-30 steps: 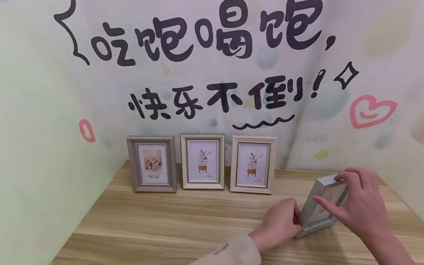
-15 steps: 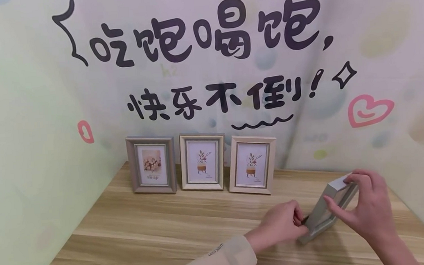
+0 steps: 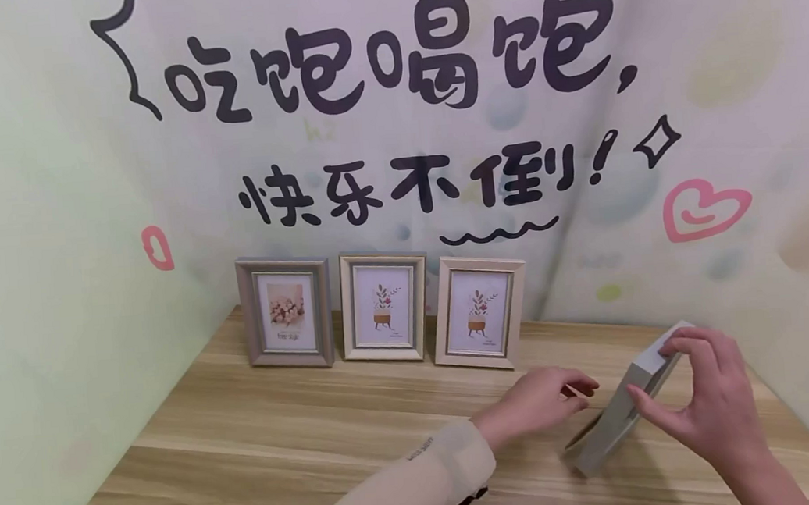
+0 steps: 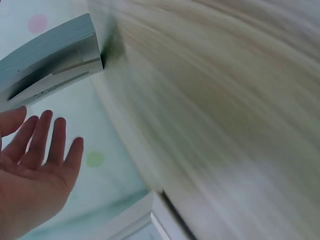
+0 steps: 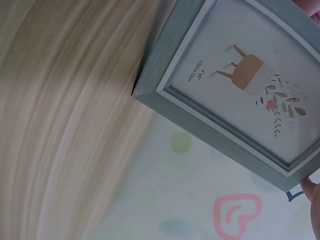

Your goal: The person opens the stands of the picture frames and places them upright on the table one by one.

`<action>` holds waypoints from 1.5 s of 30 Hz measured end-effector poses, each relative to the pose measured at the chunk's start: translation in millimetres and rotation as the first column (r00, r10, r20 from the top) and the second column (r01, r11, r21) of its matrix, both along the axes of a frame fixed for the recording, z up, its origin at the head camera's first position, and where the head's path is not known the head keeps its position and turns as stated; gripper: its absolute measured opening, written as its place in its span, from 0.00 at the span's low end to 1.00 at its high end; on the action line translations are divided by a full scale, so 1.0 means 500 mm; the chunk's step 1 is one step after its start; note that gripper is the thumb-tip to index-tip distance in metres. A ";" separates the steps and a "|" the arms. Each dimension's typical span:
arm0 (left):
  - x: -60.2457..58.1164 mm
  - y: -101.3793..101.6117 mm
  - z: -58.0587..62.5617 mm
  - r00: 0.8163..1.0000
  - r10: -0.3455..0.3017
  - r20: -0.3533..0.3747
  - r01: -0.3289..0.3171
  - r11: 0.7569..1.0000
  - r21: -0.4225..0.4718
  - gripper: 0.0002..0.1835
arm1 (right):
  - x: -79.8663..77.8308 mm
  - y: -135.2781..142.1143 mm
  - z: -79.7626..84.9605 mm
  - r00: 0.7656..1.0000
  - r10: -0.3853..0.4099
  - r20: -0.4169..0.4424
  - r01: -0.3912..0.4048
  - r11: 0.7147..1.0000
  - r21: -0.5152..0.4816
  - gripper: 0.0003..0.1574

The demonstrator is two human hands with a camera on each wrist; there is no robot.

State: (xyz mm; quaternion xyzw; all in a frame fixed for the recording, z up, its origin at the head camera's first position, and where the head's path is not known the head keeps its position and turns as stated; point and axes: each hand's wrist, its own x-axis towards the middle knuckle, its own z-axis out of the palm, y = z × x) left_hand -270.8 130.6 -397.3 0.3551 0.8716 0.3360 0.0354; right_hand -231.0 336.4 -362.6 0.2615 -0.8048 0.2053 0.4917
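Note:
A grey-blue photo frame (image 3: pixel 620 409) stands tilted near the table's right side, its lower edge at the tabletop. My right hand (image 3: pixel 718 399) holds its upper part, thumb on the near side and fingers over the top edge. Inside it, the right wrist view shows a print of a potted plant (image 5: pixel 247 72). My left hand (image 3: pixel 538 401) is just left of the frame, apart from it. Its fingers (image 4: pixel 58 140) are loosely extended and hold nothing. A dark strip behind the frame's lower edge is too blurred to make out.
Three photo frames stand along the back: a brownish one (image 3: pixel 285 312), a cream one (image 3: pixel 383 306) and a pale beige one (image 3: pixel 479 312). Behind the wooden table (image 3: pixel 270 442) is a printed wall cloth (image 3: pixel 368 138) with large black writing.
My left hand has let go of the grey-blue frame's lower edge and opened its fingers. My right hand has moved slightly right, turning the frame more edge-on.

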 end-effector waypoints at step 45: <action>0.001 0.051 0.017 0.972 -0.049 -0.228 0.004 0.981 -0.196 0.25 | 0.005 -0.004 -0.003 0.978 0.198 -0.072 -0.189 0.976 0.105 0.48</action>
